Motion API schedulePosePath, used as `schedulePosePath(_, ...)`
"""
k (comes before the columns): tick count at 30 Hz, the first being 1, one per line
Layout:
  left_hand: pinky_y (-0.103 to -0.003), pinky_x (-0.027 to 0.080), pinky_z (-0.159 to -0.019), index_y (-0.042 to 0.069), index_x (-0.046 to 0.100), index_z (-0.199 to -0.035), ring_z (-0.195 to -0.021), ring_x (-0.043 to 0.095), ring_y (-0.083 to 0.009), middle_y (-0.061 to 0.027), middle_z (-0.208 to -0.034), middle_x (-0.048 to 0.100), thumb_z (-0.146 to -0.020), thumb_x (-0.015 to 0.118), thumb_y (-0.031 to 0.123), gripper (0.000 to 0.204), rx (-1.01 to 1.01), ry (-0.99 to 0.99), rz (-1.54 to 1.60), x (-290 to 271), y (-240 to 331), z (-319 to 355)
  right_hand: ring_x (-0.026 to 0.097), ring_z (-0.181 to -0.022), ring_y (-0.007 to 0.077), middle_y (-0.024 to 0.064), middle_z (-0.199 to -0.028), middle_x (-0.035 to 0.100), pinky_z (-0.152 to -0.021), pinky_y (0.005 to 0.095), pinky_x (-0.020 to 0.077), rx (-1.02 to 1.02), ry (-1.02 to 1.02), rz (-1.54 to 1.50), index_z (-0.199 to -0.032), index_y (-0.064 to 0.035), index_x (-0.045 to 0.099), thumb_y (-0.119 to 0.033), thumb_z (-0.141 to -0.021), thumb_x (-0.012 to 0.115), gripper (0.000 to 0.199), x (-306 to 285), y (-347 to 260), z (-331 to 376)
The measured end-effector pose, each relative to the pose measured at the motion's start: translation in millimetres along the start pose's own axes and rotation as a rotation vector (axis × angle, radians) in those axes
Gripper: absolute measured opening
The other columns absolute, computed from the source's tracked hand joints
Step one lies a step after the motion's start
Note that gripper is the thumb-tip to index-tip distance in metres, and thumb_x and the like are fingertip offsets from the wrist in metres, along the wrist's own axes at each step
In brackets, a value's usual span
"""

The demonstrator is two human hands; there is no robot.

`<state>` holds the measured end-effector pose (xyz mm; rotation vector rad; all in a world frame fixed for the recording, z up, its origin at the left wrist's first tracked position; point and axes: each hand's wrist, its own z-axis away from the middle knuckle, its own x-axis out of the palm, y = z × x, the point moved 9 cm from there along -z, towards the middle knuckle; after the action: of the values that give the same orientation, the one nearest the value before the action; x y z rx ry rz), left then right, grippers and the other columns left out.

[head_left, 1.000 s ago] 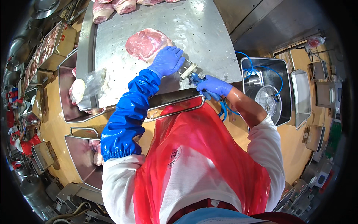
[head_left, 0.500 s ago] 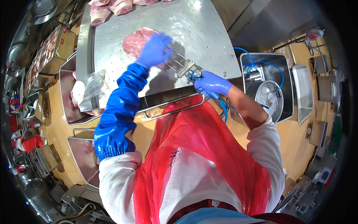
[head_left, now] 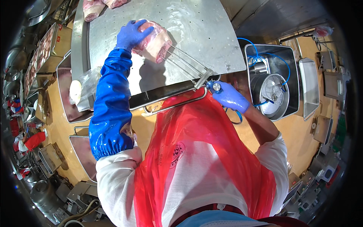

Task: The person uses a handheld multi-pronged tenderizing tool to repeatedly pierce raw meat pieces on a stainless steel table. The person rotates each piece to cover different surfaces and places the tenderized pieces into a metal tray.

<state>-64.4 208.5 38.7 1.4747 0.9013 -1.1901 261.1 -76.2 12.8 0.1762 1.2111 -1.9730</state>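
Note:
My left hand [head_left: 131,34], in a blue glove, spreads its fingers over the far left side of a pink, bone-in piece of meat [head_left: 153,43] and grips it. The piece is tilted, its cut end facing me. In my gloved right hand [head_left: 231,97] is a brine injector [head_left: 204,78], held by its handle near the table's front edge. Several long, thin needles [head_left: 185,60] run from its metal head to the cut end of the meat. Whether their tips are inside the meat, I cannot tell.
More meat pieces [head_left: 93,9] lie at the far left of the metal table [head_left: 196,34]. A steel rail [head_left: 177,109] runs along its front. On the right, a tub [head_left: 293,81] holds a round metal pot [head_left: 273,113] and blue hose [head_left: 289,72]. Wheeled bins [head_left: 65,94] stand left.
My left hand has moved left and away, now gripping the meat, which has been turned with its cut end toward me. My right hand has drawn the injector right and nearer me.

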Motion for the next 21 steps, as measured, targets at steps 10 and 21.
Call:
schedulePosePath(10, -0.049, 0.051, -0.107, 0.027, 0.064, -0.143, -0.124, 0.064, -0.0437, -0.0209, -0.143, 0.061, -0.087, 0.059, 0.077, 0.075, 0.009, 0.004, 0.012, 1.5, 2.5, -0.5, 0.067, -0.083, 0.0212, 0.0116, -0.094, 0.07, -0.077, 0.0377, 0.0536, -0.258, 0.118, 0.032, -0.12, -0.0043, 0.068, -0.008, -0.093, 0.06, 0.029, 3.8, 2.5, 1.1)
schedulePosePath(21, -0.048, 0.052, -0.104, 0.025, 0.066, -0.14, -0.12, 0.066, -0.0426, -0.0192, -0.136, 0.065, -0.087, 0.058, 0.077, 0.075, 0.02, 0.014, -0.012, -2.4, 1.1, -1.8, 0.069, -0.083, 0.0221, 0.0127, -0.093, 0.07, -0.075, 0.0374, 0.0542, -0.238, 0.096, -0.159, -0.122, -0.0039, 0.066, -0.007, -0.09, 0.064, 0.033, 14.0, 6.8, -0.2)
